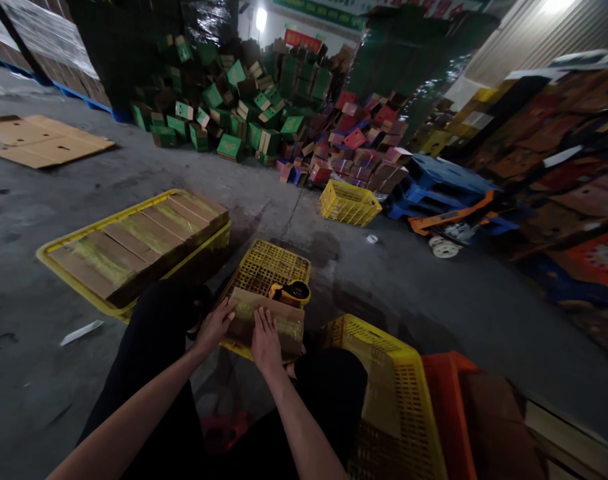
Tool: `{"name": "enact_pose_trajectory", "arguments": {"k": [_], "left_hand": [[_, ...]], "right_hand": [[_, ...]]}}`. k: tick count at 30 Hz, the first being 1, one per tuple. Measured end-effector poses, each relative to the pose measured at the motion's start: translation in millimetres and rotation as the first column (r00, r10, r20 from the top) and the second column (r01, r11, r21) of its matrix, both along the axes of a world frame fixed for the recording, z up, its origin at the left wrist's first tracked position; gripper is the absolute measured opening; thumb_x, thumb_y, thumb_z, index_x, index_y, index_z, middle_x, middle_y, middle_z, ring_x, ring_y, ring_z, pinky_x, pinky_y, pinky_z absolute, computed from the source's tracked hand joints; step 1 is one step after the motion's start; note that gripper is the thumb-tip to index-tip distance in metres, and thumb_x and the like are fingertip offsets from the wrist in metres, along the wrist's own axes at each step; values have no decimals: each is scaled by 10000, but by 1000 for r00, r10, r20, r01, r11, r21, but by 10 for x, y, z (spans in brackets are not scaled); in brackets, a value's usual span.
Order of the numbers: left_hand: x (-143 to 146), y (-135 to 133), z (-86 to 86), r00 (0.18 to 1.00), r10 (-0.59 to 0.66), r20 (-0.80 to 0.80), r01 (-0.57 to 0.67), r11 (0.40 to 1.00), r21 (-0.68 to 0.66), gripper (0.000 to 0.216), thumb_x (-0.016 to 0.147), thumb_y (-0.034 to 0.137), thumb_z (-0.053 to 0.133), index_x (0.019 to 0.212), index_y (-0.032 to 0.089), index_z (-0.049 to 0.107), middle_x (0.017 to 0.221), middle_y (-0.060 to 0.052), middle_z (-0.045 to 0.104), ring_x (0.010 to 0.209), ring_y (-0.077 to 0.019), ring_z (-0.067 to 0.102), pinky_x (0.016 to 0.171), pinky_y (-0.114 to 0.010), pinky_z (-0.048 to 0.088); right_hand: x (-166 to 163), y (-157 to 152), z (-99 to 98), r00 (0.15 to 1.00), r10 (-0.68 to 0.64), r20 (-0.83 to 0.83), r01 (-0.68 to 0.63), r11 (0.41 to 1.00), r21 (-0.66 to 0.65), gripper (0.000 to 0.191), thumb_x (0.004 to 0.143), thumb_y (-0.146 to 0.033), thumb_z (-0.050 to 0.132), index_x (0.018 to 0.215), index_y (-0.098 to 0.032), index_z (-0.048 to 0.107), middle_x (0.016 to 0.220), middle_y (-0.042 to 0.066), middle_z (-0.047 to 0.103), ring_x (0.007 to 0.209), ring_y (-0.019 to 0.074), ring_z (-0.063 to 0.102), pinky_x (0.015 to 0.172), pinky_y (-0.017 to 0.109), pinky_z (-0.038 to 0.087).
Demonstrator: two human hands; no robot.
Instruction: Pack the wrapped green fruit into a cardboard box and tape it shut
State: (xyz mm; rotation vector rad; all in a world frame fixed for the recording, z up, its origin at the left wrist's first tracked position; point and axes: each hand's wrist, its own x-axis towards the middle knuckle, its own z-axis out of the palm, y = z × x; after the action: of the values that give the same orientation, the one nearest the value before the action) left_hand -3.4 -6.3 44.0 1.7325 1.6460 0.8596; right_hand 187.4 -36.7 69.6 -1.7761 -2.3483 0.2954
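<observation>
Pressing two hands onto one small cardboard box (284, 319), lying on one upturned yellow crate (267, 261) at 12 o'clock from the knees. Laying the left hand (215, 325) against its 9 o'clock edge, fingers stretched out, clasping nothing; spreading the right hand (265, 341) flat over its top, fingers extended. Keeping one tape dispenser (291, 292) at the box's 1 o'clock. Counting three other yellow crates (349, 203) around, plus one orange crate (447, 400).

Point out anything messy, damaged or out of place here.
Green and red boxes at the back lie in a tumbled heap, not stacked. A white scrap lies loose on the floor at left. A dark, wet-looking patch stains it farther right.
</observation>
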Motion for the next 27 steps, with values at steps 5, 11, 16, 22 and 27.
{"name": "enact_pose_trajectory", "arguments": {"k": [5, 11, 16, 22, 27], "left_hand": [[-6, 25, 58, 998, 37, 43, -35, 998, -49, 437, 922, 291, 516, 1334, 193, 623, 1452, -76, 541, 1318, -255, 539, 1086, -381, 455], [-45, 71, -2, 978, 69, 195, -51, 994, -93, 515, 870, 265, 575, 1378, 187, 566, 1393, -76, 605, 1268, -255, 583, 1066, -374, 473], [-64, 105, -100, 939, 67, 337, -41, 996, -84, 580, 806, 185, 564, 1386, 172, 546, 1421, -92, 579, 1296, -249, 555, 1113, -405, 422], [-96, 125, -112, 895, 73, 441, -15, 991, -134, 641, 728, 112, 521, 1365, 160, 577, 1425, -80, 576, 1344, -231, 506, 1166, -410, 348], [-124, 126, -109, 897, 86, 433, -25, 989, -144, 645, 716, 119, 481, 1353, 123, 587, 1416, -99, 582, 1343, -230, 509, 1183, -404, 318]], "right_hand": [[-181, 98, -10, 999, -36, -35, 37, 999, 24, 593, 925, -90, 338, 1518, -70, 346, 1601, 136, 302, 1509, 277, 189, 1210, 489, 221], [-394, 205, -42, 999, -40, -34, 42, 998, 45, 566, 954, -135, 352, 1520, -112, 355, 1602, 120, 305, 1514, 265, 174, 1209, 490, 200], [-518, 274, 3, 1000, 13, -18, -13, 1000, 14, 578, 973, -178, 363, 1548, -157, 300, 1617, 102, 274, 1523, 269, 123, 1208, 521, 158], [-525, 289, 156, 994, 104, 34, -104, 995, -6, 649, 977, -212, 377, 1584, -230, 148, 1637, 68, 222, 1532, 261, 54, 1199, 568, 110], [-593, 290, 173, 994, 102, 34, -102, 995, -24, 624, 998, -282, 385, 1579, -277, 157, 1640, 53, 209, 1530, 270, 74, 1182, 604, 114]]}}
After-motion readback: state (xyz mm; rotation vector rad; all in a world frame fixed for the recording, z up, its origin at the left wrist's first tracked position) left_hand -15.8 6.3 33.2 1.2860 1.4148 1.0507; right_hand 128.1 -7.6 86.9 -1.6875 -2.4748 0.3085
